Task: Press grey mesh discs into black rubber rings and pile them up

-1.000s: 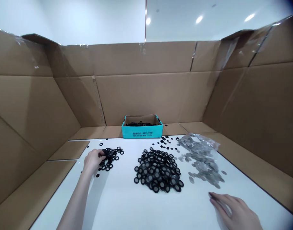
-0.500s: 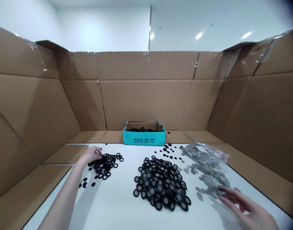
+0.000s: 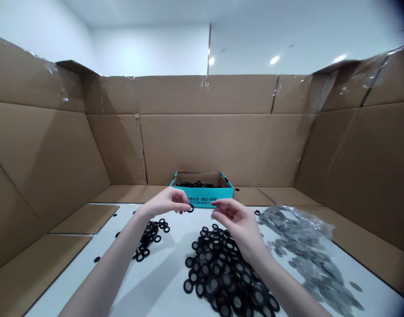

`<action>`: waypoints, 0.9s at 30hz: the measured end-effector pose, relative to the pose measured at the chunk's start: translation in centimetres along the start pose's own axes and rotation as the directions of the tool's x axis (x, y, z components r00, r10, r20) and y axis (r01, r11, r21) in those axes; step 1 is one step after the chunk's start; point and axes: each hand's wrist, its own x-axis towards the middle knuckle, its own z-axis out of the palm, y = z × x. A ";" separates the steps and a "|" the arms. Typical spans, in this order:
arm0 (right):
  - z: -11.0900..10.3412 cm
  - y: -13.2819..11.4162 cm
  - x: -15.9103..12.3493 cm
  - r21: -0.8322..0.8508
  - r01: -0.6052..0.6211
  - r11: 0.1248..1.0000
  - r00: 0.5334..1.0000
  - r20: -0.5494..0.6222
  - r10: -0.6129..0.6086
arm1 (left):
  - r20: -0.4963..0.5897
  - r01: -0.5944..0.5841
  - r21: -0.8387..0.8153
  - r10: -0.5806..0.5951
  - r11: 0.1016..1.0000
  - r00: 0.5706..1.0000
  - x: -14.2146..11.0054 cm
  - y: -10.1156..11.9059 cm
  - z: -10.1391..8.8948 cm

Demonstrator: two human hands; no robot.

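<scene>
A small black ring is sitting at the fingertips of the left hand, in the air near the middle of the view, just in front of a turquoise box. The left thumb and forefinger are pinching the ring at its edge. The right hand is facing it from the other side, well clear of touching; its thumb and fingers are curving toward one another, but whether they are closing on anything small, I cannot tell. Below the right hand and forearm, a large heap of black rings with grey centres is spreading over the white table. Beyond the left forearm, a smaller cluster of open black rings is lying, partly hidden by the arm. On the right, grey discs are spilling across the table beside a clear plastic bag, which is holding more of them. The turquoise box is standing at the back, with black pieces filling its lower part. Tall cardboard walls are enclosing the table at left, back and right.
</scene>
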 end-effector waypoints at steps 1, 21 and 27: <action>0.9 -0.2 0.3 0.049 0.013 0.999 1.000 0.006 -0.014 | 0.021 -0.041 -0.063 0.042 0.997 0.999 0.1 0.8 0.6; 1.1 -2.2 0.0 -0.124 0.196 0.973 0.975 -0.081 -0.207 | 0.004 -0.238 -0.444 0.268 0.864 0.963 -2.3 5.1 4.1; 1.0 -1.4 0.3 -0.030 0.078 0.996 0.997 -0.015 -0.079 | -0.008 -0.249 -0.361 0.264 0.899 0.964 -2.2 4.7 4.1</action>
